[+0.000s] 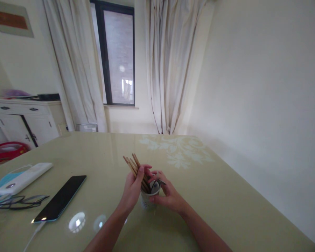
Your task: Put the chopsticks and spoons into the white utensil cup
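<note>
Several wooden chopsticks stand tilted to the left in a small pale cup on the table. My left hand is closed around the chopsticks, its thumb pressed along them above the rim. My right hand curls round the right side of the cup, thumb against the wall near the rim. Metal cutlery, perhaps a spoon, leans out of the cup under my right fingers. The fingertips of both hands nearly meet above the cup, and the lower ends of the chopsticks are hidden inside it.
Left on the glossy table lie a black phone with a cable, folded glasses, a white power bank and a blue mask. A wall borders the table's right side; curtains hang beyond it.
</note>
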`<control>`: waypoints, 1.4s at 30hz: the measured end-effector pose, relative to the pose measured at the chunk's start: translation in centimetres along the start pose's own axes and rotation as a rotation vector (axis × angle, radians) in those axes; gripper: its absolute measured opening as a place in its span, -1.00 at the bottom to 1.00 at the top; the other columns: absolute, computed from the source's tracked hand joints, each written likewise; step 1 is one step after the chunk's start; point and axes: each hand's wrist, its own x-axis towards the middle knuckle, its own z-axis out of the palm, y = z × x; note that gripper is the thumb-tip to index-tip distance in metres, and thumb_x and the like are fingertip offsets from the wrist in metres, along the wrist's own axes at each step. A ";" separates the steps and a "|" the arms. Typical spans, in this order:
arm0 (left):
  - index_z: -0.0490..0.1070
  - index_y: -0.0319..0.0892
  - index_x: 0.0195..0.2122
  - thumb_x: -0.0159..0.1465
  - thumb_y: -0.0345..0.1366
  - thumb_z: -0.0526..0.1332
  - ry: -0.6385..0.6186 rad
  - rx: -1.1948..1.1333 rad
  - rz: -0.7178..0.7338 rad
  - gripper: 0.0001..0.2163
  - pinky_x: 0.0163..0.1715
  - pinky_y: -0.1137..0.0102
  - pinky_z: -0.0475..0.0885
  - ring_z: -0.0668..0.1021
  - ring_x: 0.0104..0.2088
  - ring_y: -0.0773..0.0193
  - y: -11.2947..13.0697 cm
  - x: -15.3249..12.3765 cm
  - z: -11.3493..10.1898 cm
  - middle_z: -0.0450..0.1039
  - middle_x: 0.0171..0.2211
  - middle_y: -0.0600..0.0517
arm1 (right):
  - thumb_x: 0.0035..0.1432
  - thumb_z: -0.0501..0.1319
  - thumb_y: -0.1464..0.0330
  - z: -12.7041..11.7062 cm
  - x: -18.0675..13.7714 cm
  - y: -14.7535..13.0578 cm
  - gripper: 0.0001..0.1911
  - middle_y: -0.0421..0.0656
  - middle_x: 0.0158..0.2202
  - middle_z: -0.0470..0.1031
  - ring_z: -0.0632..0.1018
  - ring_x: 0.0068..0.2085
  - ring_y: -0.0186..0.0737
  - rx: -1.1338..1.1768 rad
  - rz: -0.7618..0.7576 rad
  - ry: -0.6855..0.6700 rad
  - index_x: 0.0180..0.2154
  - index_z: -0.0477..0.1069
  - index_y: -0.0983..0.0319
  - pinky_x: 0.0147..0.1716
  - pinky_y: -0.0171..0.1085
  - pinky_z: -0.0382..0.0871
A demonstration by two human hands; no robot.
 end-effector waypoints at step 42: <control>0.11 -0.05 -0.64 0.27 0.23 0.29 0.323 0.425 0.220 -0.41 -0.66 0.44 0.01 0.17 -0.67 0.39 -0.8 2.9 -5.8 0.06 -0.71 0.19 | 0.16 0.53 0.13 0.1 -0.6 0.5 -0.45 -0.05 0.24 0.38 0.43 0.30 0.12 0.023 0.080 0.018 0.13 0.49 0.05 0.30 0.03 0.27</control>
